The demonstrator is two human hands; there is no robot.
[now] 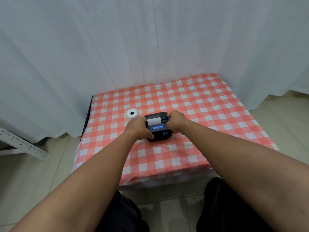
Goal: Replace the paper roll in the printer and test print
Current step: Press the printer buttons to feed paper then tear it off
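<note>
White curtains (150, 39) hang behind a table under a red-checked cloth (217, 104). Pale tiled floor (33, 173); a white perforated rack (21, 144), perhaps shelving, at left.

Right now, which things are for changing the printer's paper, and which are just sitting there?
For the job:
printer, held by the left hand and right hand
paper roll, standing on the table beside the printer

Just there:
checked tablecloth
white curtain
metal rack on the floor
</note>
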